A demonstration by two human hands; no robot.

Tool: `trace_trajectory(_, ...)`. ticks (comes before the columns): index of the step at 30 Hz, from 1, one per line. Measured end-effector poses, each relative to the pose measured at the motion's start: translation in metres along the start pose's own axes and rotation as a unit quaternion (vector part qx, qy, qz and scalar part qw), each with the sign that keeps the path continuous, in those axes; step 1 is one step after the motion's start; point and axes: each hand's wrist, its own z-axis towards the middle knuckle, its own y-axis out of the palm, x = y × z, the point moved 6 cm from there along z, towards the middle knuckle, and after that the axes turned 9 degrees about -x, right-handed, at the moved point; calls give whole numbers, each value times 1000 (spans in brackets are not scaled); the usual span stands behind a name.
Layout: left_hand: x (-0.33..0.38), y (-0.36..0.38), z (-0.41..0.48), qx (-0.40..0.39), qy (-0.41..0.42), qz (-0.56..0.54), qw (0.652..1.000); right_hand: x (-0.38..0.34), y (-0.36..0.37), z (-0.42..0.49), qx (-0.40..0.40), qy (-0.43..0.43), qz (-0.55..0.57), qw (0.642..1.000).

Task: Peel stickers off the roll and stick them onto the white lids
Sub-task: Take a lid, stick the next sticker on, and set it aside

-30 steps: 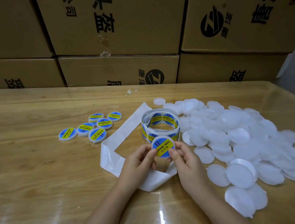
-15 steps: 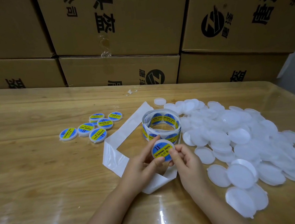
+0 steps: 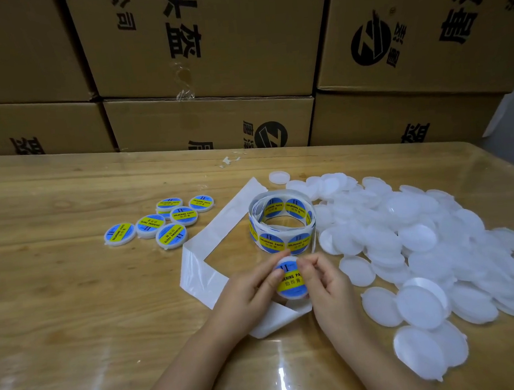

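Stickered lid (image 3: pixel 290 280) sits at lower centre of the frame, pinched between left hand (image 3: pixel 251 291) and right hand (image 3: pixel 325 285), just below the sticker roll (image 3: pixel 283 226) on the worktop (image 3: pixel 72 304).

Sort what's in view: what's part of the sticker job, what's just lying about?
Job:
- left hand and right hand, pressing a sticker on the held lid
- sticker roll
- blank lids
- done lids
- spent backing strip

Lying about:
- cartons
- tape scrap
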Motion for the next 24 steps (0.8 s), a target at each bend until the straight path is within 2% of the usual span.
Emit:
trace_trajectory(3, -4, 0, 2, -3, -23, -33, 999, -2, 0, -1, -4, -10, -27, 1000)
trace_trajectory(9, -10, -10, 3, 51, -44, -106, 992, 5, 16, -3, -86, 21, -48, 995)
trace_trajectory(16, -11, -9, 3, 53, -46, -112, 991, 1, 12, -1, -74, 2, -3, 997)
trace_trajectory(20, -8, -9, 2, 50, -42, -82, 995, 3, 10, 0, -65, 2, -14, 998)
trace_trajectory(24, -3, -5, 2, 15, -22, -45, 999, 5, 7, 0, -54, 14, -21, 998)
